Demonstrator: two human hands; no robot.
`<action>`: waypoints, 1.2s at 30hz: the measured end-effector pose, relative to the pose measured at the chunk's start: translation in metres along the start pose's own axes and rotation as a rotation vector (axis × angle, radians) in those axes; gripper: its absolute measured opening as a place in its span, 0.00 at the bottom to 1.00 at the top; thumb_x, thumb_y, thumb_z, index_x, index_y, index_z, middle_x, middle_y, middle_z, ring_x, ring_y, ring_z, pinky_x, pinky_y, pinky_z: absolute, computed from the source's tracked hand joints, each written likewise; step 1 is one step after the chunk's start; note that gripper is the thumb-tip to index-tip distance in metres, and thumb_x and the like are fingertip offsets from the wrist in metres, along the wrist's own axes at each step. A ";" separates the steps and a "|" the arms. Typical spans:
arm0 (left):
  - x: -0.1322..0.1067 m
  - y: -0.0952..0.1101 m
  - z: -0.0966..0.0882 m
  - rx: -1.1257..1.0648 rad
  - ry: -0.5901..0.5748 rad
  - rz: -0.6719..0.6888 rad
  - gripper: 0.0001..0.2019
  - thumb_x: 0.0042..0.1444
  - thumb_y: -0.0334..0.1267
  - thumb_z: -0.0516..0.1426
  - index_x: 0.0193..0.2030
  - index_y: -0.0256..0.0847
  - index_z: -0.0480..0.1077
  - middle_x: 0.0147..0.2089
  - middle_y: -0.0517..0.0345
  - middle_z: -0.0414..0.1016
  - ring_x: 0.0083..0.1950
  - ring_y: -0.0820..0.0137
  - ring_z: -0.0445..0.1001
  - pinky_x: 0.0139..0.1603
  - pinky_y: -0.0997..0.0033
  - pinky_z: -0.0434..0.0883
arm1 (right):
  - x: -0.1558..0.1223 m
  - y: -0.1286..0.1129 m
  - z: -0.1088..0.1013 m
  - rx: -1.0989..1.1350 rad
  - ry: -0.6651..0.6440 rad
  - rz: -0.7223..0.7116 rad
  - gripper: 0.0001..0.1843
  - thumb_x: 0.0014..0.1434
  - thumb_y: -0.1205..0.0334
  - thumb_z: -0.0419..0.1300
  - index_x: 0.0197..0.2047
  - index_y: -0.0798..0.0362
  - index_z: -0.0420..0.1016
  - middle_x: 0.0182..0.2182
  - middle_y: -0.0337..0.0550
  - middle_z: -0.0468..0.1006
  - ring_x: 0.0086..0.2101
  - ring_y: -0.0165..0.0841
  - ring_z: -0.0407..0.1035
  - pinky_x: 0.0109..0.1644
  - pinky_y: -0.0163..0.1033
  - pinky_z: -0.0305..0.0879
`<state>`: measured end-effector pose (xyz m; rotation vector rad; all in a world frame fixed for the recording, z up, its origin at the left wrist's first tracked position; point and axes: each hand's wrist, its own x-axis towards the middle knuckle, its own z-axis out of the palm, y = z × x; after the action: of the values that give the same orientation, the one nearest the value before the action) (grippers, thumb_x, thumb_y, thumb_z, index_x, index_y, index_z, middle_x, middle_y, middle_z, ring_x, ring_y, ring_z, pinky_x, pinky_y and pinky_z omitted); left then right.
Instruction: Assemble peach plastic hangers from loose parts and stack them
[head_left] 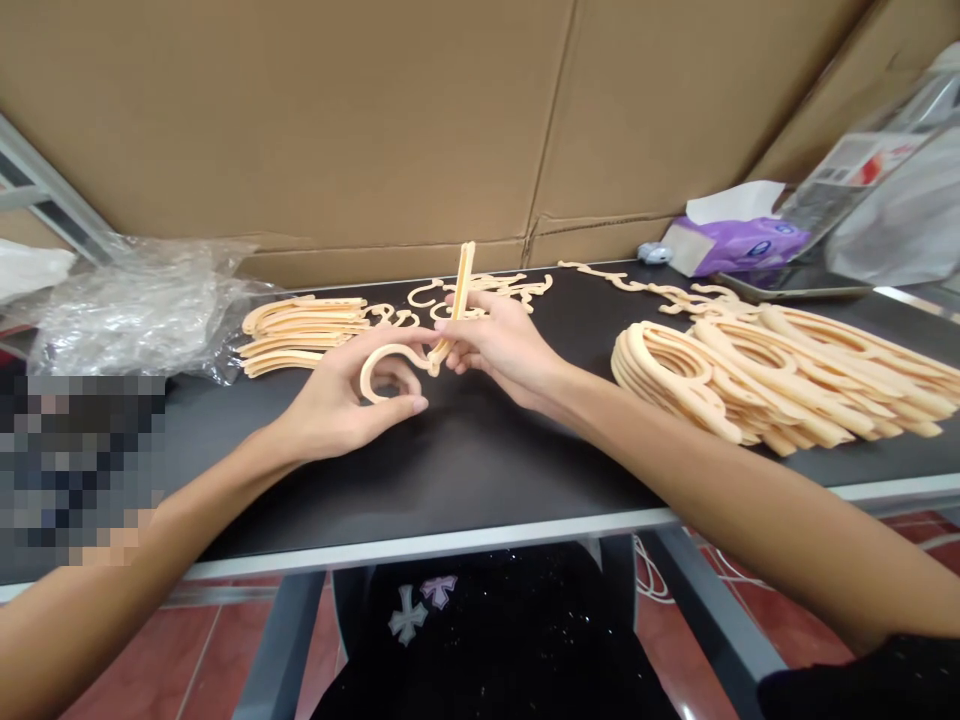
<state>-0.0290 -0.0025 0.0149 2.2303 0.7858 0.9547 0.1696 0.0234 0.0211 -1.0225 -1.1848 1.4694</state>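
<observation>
My left hand [349, 400] pinches a cream plastic hook piece [381, 365], its curved end between thumb and fingers. My right hand [499, 345] grips a straight cream plastic bar [459, 290] that stands nearly upright. The bar's lower end meets the hook's stem between my two hands, just above the black table [465, 470]. Behind my hands lie loose cream hooks [495, 285].
A stack of curved cream bars [304, 335] lies at the left. A big pile of cream hanger parts [780, 370] fills the right side. Crumpled clear plastic [135, 310] sits far left, a purple tissue pack [739, 240] at back right, cardboard [420, 110] behind.
</observation>
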 end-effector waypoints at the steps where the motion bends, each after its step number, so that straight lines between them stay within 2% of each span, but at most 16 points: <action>1: -0.001 0.000 0.001 -0.002 -0.018 0.029 0.26 0.58 0.36 0.64 0.63 0.41 0.68 0.45 0.52 0.78 0.36 0.69 0.79 0.40 0.67 0.79 | 0.001 0.001 0.000 -0.003 -0.016 0.019 0.10 0.61 0.75 0.59 0.43 0.53 0.67 0.20 0.34 0.76 0.19 0.25 0.67 0.25 0.29 0.64; 5: -0.001 0.000 0.004 0.127 -0.100 0.147 0.33 0.56 0.31 0.66 0.68 0.45 0.65 0.47 0.52 0.78 0.43 0.67 0.80 0.47 0.66 0.79 | 0.003 0.006 -0.001 -0.009 -0.128 0.083 0.07 0.63 0.73 0.58 0.33 0.56 0.70 0.20 0.36 0.74 0.19 0.22 0.63 0.24 0.28 0.60; 7: -0.001 -0.001 0.005 0.236 -0.060 0.249 0.29 0.58 0.30 0.65 0.66 0.45 0.67 0.50 0.50 0.78 0.50 0.64 0.79 0.51 0.64 0.77 | 0.002 0.007 -0.001 -0.019 -0.203 0.081 0.08 0.63 0.72 0.58 0.30 0.56 0.70 0.20 0.36 0.73 0.19 0.22 0.62 0.23 0.28 0.57; 9: 0.001 -0.002 0.007 0.330 0.006 0.350 0.23 0.60 0.31 0.64 0.62 0.43 0.70 0.52 0.47 0.77 0.54 0.63 0.77 0.54 0.63 0.76 | 0.000 0.009 0.001 -0.042 -0.255 0.080 0.06 0.60 0.75 0.58 0.35 0.56 0.73 0.19 0.35 0.72 0.18 0.22 0.60 0.22 0.27 0.54; 12: 0.001 -0.001 0.007 0.460 0.064 0.467 0.15 0.61 0.33 0.64 0.55 0.42 0.75 0.50 0.47 0.78 0.50 0.64 0.77 0.50 0.64 0.75 | -0.004 0.011 0.004 -0.102 -0.306 0.115 0.10 0.58 0.76 0.57 0.40 0.55 0.75 0.16 0.31 0.69 0.17 0.23 0.58 0.21 0.28 0.53; 14: 0.000 0.000 0.006 0.534 0.100 0.512 0.09 0.62 0.34 0.64 0.49 0.44 0.77 0.47 0.50 0.79 0.45 0.66 0.77 0.46 0.64 0.75 | -0.006 0.012 0.006 -0.140 -0.379 0.123 0.05 0.61 0.70 0.58 0.34 0.54 0.73 0.16 0.31 0.67 0.17 0.23 0.58 0.21 0.29 0.53; 15: 0.000 0.001 0.006 0.556 0.120 0.518 0.07 0.63 0.34 0.63 0.47 0.44 0.77 0.46 0.51 0.79 0.44 0.66 0.76 0.45 0.64 0.74 | -0.006 0.013 0.007 -0.168 -0.421 0.101 0.09 0.64 0.66 0.58 0.30 0.54 0.71 0.16 0.31 0.66 0.17 0.23 0.57 0.21 0.29 0.53; 17: -0.002 0.003 0.006 0.564 0.164 0.493 0.05 0.64 0.34 0.61 0.45 0.44 0.77 0.44 0.53 0.80 0.42 0.67 0.76 0.44 0.65 0.74 | -0.006 0.014 0.006 -0.291 -0.445 -0.030 0.19 0.67 0.60 0.56 0.24 0.53 0.66 0.17 0.33 0.67 0.18 0.23 0.57 0.23 0.31 0.52; 19: -0.003 0.005 0.007 0.560 0.195 0.457 0.05 0.66 0.34 0.59 0.45 0.43 0.77 0.43 0.53 0.80 0.42 0.67 0.77 0.45 0.64 0.74 | -0.004 0.017 0.004 -0.521 -0.358 -0.238 0.21 0.68 0.59 0.55 0.22 0.54 0.67 0.20 0.35 0.70 0.22 0.25 0.60 0.28 0.32 0.54; 22: -0.002 0.006 0.005 0.565 0.241 0.370 0.05 0.66 0.36 0.58 0.42 0.41 0.76 0.42 0.52 0.80 0.44 0.66 0.77 0.47 0.64 0.74 | -0.001 0.023 -0.001 -0.895 -0.187 -0.493 0.14 0.69 0.63 0.54 0.35 0.56 0.77 0.31 0.42 0.79 0.33 0.30 0.69 0.38 0.36 0.60; 24: 0.000 0.006 0.000 0.581 0.289 0.258 0.07 0.65 0.39 0.57 0.39 0.41 0.75 0.41 0.53 0.80 0.44 0.65 0.77 0.49 0.62 0.73 | 0.000 0.027 -0.003 -1.061 -0.162 -0.585 0.13 0.69 0.65 0.53 0.45 0.58 0.79 0.40 0.49 0.81 0.40 0.35 0.72 0.45 0.40 0.63; 27: 0.005 0.007 -0.015 0.579 0.398 0.066 0.10 0.62 0.43 0.56 0.34 0.41 0.74 0.37 0.55 0.80 0.40 0.64 0.76 0.49 0.61 0.72 | 0.000 0.032 -0.002 -1.179 -0.202 -0.667 0.15 0.70 0.66 0.52 0.50 0.61 0.78 0.45 0.54 0.81 0.46 0.40 0.71 0.54 0.45 0.65; 31: 0.011 0.001 -0.046 0.354 0.504 -0.174 0.11 0.58 0.44 0.60 0.32 0.38 0.75 0.29 0.58 0.76 0.31 0.70 0.70 0.36 0.66 0.68 | 0.001 0.038 0.012 -1.226 -0.333 -0.752 0.17 0.71 0.66 0.51 0.54 0.63 0.76 0.49 0.55 0.80 0.50 0.43 0.69 0.60 0.49 0.65; 32: 0.012 -0.002 -0.053 0.276 0.533 -0.187 0.10 0.57 0.42 0.61 0.30 0.37 0.76 0.28 0.58 0.77 0.31 0.70 0.71 0.36 0.67 0.67 | 0.002 0.039 0.017 -1.226 -0.368 -0.782 0.17 0.71 0.66 0.50 0.56 0.63 0.75 0.51 0.56 0.79 0.52 0.43 0.68 0.61 0.50 0.65; 34: 0.014 -0.008 -0.064 0.106 0.509 -0.223 0.09 0.53 0.40 0.64 0.27 0.37 0.75 0.28 0.57 0.77 0.32 0.70 0.73 0.37 0.67 0.70 | 0.008 0.041 0.029 -1.216 -0.422 -0.840 0.19 0.71 0.66 0.50 0.59 0.62 0.72 0.57 0.57 0.76 0.56 0.43 0.67 0.64 0.50 0.63; 36: 0.015 -0.012 -0.070 -0.090 0.528 -0.239 0.09 0.51 0.39 0.66 0.27 0.37 0.75 0.28 0.57 0.77 0.32 0.69 0.75 0.38 0.66 0.72 | 0.016 0.042 0.042 -1.212 -0.446 -0.867 0.19 0.71 0.66 0.51 0.61 0.60 0.70 0.62 0.56 0.72 0.59 0.43 0.65 0.66 0.51 0.61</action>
<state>-0.0778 0.0359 0.0532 1.7684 1.1813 1.4448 0.1189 0.0286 -0.0136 -0.6763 -2.5451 0.1664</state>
